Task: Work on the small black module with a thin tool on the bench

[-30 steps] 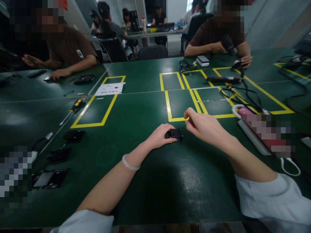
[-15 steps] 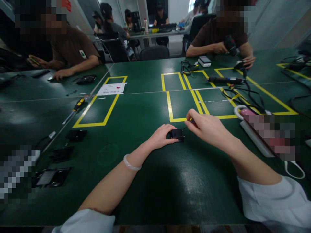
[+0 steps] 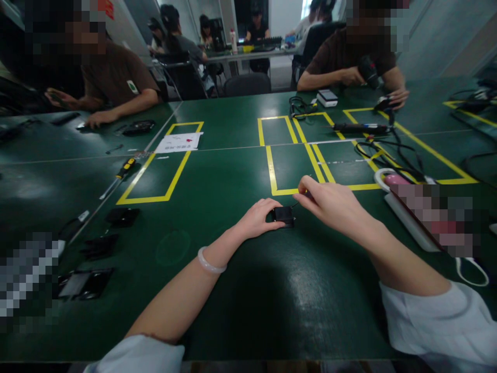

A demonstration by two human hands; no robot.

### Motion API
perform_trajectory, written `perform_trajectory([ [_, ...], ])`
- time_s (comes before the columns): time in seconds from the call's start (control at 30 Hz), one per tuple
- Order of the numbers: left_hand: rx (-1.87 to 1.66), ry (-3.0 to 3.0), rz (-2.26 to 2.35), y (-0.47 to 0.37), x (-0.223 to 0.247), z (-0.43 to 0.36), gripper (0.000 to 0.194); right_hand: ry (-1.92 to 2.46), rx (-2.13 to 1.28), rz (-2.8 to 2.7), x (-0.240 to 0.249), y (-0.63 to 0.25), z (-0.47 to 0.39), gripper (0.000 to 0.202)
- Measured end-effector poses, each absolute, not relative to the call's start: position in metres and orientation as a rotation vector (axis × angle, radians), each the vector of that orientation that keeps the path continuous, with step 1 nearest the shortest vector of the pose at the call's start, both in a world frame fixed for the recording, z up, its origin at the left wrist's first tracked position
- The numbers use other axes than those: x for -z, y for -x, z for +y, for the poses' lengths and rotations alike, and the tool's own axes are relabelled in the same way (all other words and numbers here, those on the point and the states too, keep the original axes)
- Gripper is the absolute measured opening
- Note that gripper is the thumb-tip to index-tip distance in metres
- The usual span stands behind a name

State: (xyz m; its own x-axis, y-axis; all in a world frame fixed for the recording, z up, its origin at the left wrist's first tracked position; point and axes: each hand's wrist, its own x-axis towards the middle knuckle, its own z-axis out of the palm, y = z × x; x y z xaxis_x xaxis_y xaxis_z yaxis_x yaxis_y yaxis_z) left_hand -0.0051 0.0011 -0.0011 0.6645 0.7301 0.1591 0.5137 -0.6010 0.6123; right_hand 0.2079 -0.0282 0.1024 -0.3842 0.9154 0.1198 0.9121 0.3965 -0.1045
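A small black box-shaped part [image 3: 284, 216] lies on the green table [image 3: 217, 181]. My left hand [image 3: 261, 217] grips it from the left, thumb at the near side and fingers at the far side. Just beyond its right end, my right hand [image 3: 328, 202] is closed in a pinch on a thin dark tool, mostly hidden by the fingers. The tool's narrow shaft slants down toward the part's upper right corner. Whether the tip touches the part is too small to tell.
On the left lie a yellow-black screwdriver [image 3: 127, 168], a paper sheet [image 3: 179, 142] and several black parts [image 3: 122, 216]. Cables [image 3: 407, 153], a dark pen-like tool [image 3: 361, 128] and a pink-and-white item [image 3: 423, 217] lie right. Two people sit opposite, one holding a power drill [image 3: 368, 72].
My right hand has shifted very slightly, with its fingers turned a little around the tool. My left hand and the black part have stayed in place.
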Motion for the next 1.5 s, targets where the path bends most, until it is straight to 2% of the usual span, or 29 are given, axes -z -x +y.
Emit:
perform_trajectory([
  [0.27,-0.545,-2.352,0.954,0.0052,0.0013,0.0012,0.039,1.564,-0.102,-2.464,-0.0995,-0.2106,-0.0272,0.019],
  [0.47,-0.55,-2.355,0.946,0.0046,0.0003,0.0009,0.038,1.695,-0.005,-2.498,-0.101,-0.2077,-0.0273,0.026],
  [0.67,-0.543,-2.341,0.952,0.0049,0.0,0.0008,0.039,1.6,-0.049,-2.457,-0.1018,-0.2084,-0.0288,0.02],
  [0.83,-0.55,-2.346,0.944,0.0048,0.0001,0.0008,0.039,1.669,0.01,-2.504,-0.1008,-0.2083,-0.0279,0.025],
  [1.13,-0.551,-2.36,0.947,0.0045,0.0009,0.0009,0.038,1.643,-0.019,-2.442,-0.0997,-0.2092,-0.0277,0.021],
  [1.5,-0.552,-2.357,0.943,0.0047,0.0001,0.0015,0.038,1.762,0.137,-2.487,-0.0988,-0.2079,-0.025,0.026],
])
